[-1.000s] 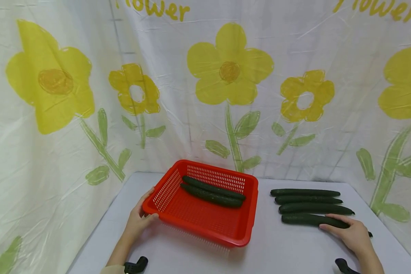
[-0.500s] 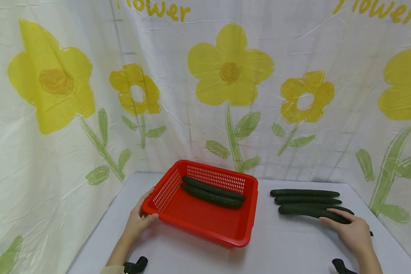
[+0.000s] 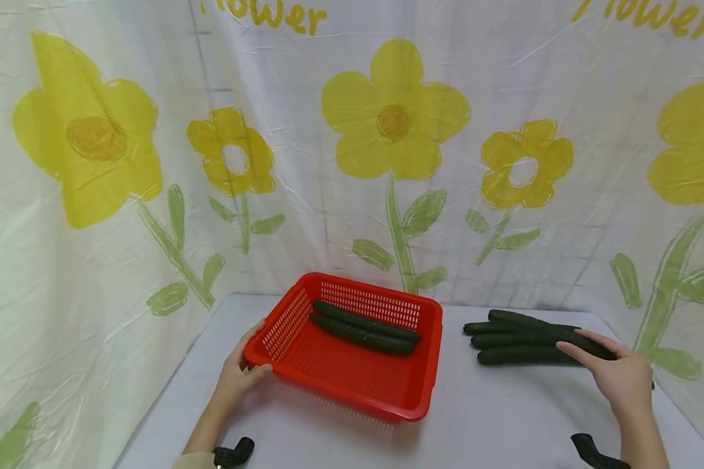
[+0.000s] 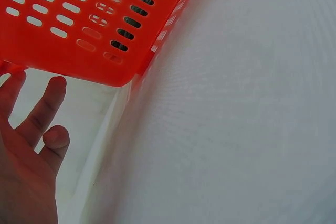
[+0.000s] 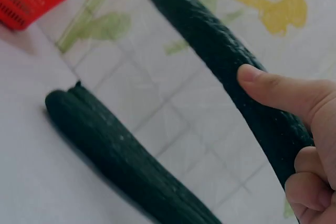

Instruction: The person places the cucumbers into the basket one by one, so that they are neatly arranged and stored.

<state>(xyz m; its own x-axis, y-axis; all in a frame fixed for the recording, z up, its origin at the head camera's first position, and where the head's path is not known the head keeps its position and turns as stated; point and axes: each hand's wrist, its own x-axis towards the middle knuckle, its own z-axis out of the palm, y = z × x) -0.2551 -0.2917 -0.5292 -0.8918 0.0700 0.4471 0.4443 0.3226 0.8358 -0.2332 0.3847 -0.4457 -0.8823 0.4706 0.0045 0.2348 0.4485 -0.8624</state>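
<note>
My left hand (image 3: 234, 374) grips the left corner of a red plastic basket (image 3: 340, 396), thumb along the front side. In the left wrist view several fingers (image 4: 46, 106) show below the perforated basket wall (image 4: 79, 59); the thumb is hidden. Two dark green cucumbers (image 3: 360, 333) lie side by side inside the basket. On the right, my right hand (image 3: 618, 374) holds another cucumber (image 5: 205, 35), thumb on one side and fingers curled at the other. This cucumber is raised and tilted above three lying cucumbers (image 3: 519, 355), overlapping them in the head view.
All of this is on a white table (image 3: 475, 430). Behind it hangs a pale curtain (image 3: 340, 215) printed with yellow flowers, close to the table's back edge. Black camera mounts (image 3: 595, 453) sit at both wrists.
My right hand has lifted the nearest cucumber off the table and moved it back, up over the other three. The left hand and basket have stayed in place.
</note>
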